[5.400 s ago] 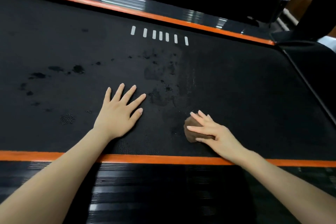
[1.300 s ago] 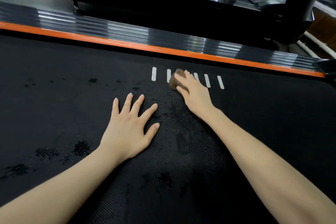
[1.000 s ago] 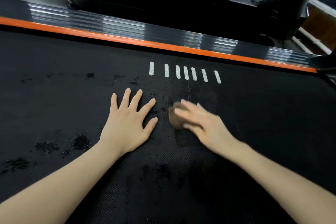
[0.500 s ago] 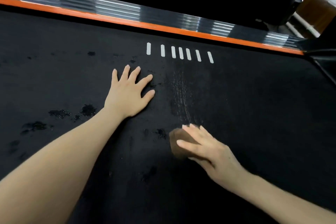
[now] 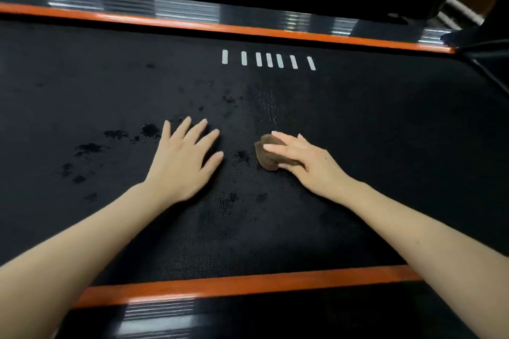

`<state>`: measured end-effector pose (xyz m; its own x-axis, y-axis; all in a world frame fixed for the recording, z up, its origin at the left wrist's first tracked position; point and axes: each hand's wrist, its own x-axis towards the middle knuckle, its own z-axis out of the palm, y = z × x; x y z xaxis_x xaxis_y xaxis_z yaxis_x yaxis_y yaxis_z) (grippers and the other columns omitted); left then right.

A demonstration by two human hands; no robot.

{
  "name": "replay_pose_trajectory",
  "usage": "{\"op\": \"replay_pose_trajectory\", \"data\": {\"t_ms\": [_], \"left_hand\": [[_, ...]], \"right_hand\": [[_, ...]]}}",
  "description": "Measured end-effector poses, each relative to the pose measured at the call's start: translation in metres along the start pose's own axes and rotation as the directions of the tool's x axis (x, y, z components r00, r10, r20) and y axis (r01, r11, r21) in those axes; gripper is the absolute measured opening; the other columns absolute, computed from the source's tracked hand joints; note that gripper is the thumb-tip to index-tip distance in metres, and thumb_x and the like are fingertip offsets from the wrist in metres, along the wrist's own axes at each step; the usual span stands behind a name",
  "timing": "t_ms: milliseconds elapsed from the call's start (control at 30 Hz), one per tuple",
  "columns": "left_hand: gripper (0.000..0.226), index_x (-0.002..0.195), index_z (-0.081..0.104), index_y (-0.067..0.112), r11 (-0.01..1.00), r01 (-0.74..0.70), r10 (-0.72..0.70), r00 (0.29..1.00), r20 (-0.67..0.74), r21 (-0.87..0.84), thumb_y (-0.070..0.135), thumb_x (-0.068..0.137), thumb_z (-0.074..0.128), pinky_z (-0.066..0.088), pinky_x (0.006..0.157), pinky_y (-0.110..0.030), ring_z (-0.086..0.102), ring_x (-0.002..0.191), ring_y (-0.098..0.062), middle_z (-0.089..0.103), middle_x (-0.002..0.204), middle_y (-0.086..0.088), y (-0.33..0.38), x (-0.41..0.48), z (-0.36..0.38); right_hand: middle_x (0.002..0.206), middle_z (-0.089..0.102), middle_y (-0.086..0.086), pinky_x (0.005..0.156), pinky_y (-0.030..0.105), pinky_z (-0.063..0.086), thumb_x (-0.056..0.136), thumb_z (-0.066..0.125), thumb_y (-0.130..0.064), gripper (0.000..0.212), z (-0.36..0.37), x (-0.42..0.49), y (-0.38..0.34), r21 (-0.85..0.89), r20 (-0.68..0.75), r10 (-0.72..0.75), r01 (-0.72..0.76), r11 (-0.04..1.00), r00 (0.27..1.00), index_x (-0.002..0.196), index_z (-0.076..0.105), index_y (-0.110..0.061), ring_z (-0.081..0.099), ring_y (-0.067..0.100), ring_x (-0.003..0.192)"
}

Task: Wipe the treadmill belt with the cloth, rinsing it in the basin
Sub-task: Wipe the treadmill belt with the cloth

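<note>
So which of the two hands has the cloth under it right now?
The right hand: its fingers press the brown cloth onto the treadmill belt. The left hand lies flat and bare on the belt.

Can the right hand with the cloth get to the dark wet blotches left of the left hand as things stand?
Probably not directly. The left hand lies flat on the belt between the cloth under the right hand and those blotches; it would have to lift or shift first.

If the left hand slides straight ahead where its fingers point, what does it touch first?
The left hand points up and right, so only bare belt with dark wet spots, then probably the white stripes.
</note>
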<state>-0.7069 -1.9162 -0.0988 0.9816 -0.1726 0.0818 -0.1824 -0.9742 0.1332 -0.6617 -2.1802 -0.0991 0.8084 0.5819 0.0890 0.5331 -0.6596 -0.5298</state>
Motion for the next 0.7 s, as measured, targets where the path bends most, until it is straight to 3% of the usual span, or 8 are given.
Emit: {"op": "replay_pose_trajectory", "data": {"t_ms": [133,233,367,433,500,567,633,700], "left_hand": [[0.083,0.150,0.020,0.026,0.998,0.053,-0.056,0.995,0.088,0.039,0.064,0.081,-0.006,0.000,0.116,-0.050,0.005,0.146,-0.026,0.014,0.158,0.000,0.000,-0.035,0.008],[0.081,0.151,0.017,0.029,0.997,0.069,-0.070,0.996,0.057,0.026,0.065,0.081,-0.005,-0.001,0.117,-0.047,0.002,0.147,-0.023,0.011,0.159,0.004,-0.003,-0.036,0.014],[0.079,0.150,0.020,0.029,0.998,0.058,-0.058,0.998,0.031,0.023,0.065,0.082,-0.001,0.000,0.117,-0.046,0.005,0.147,-0.022,0.015,0.158,0.004,-0.004,-0.036,0.016],[0.080,0.150,0.019,0.029,0.998,0.058,-0.059,0.998,0.030,0.033,0.064,0.081,-0.001,0.000,0.117,-0.045,0.004,0.147,-0.021,0.014,0.158,0.005,-0.004,-0.037,0.017],[0.081,0.150,0.018,0.029,0.997,0.067,-0.067,0.997,0.031,0.028,0.065,0.081,-0.002,-0.001,0.117,-0.044,0.003,0.147,-0.021,0.012,0.158,0.005,-0.003,-0.037,0.016],[0.082,0.150,0.016,0.030,0.997,0.076,-0.077,0.996,0.037,0.025,0.066,0.079,-0.004,-0.003,0.117,-0.042,0.000,0.147,-0.019,0.009,0.159,0.006,-0.003,-0.038,0.016],[0.084,0.150,0.014,0.030,0.997,0.080,-0.081,0.995,0.052,0.023,0.067,0.077,-0.006,-0.005,0.116,-0.042,-0.002,0.147,-0.018,0.007,0.159,0.007,-0.002,-0.038,0.017],[0.085,0.150,0.015,0.030,0.996,0.088,-0.089,0.995,0.043,0.015,0.067,0.076,-0.006,-0.004,0.117,-0.042,-0.001,0.147,-0.019,0.008,0.159,0.007,-0.002,-0.037,0.018]], "right_hand": [[0.153,0.030,-0.004,0.117,0.035,0.007,0.096,0.052,-0.020,0.041,-0.004,0.053,0.007,0.022,-0.112,0.206,-0.205,0.979,0.972,0.134,0.049,-0.033,0.025,0.022,0.141],[0.154,0.028,-0.001,0.116,0.038,0.007,0.098,0.049,-0.020,0.039,0.004,0.074,0.003,0.016,-0.154,0.224,-0.224,0.974,0.962,0.135,0.049,-0.032,0.017,0.023,0.143],[0.153,0.030,-0.001,0.118,0.038,0.005,0.095,0.053,-0.019,0.040,0.019,0.030,-0.026,0.012,-0.005,-0.027,0.027,1.000,1.000,0.134,0.050,-0.030,0.020,0.020,0.143],[0.150,0.035,0.002,0.118,0.038,0.007,0.093,0.056,-0.016,0.040,0.029,-0.005,-0.046,0.070,0.100,-0.242,0.236,0.969,0.965,0.132,0.054,-0.025,0.026,0.019,0.141],[0.149,0.038,0.002,0.117,0.037,0.008,0.093,0.056,-0.014,0.040,0.025,-0.013,-0.045,0.097,0.188,-0.342,0.329,0.939,0.921,0.132,0.054,-0.024,0.028,0.017,0.140],[0.149,0.037,-0.001,0.117,0.042,0.007,0.093,0.055,-0.013,0.043,0.011,0.009,-0.023,0.043,0.179,-0.248,0.245,0.969,0.952,0.133,0.051,-0.027,0.029,0.017,0.140],[0.151,0.033,-0.006,0.117,0.048,0.008,0.095,0.053,-0.019,0.042,-0.004,0.041,0.002,-0.035,0.038,0.011,-0.010,0.999,0.999,0.134,0.049,-0.034,0.025,0.029,0.141],[0.153,0.029,-0.007,0.117,0.045,0.009,0.097,0.049,-0.023,0.039,-0.007,0.064,0.010,-0.039,-0.110,0.217,-0.223,0.974,0.970,0.134,0.048,-0.037,0.018,0.036,0.142]]}}
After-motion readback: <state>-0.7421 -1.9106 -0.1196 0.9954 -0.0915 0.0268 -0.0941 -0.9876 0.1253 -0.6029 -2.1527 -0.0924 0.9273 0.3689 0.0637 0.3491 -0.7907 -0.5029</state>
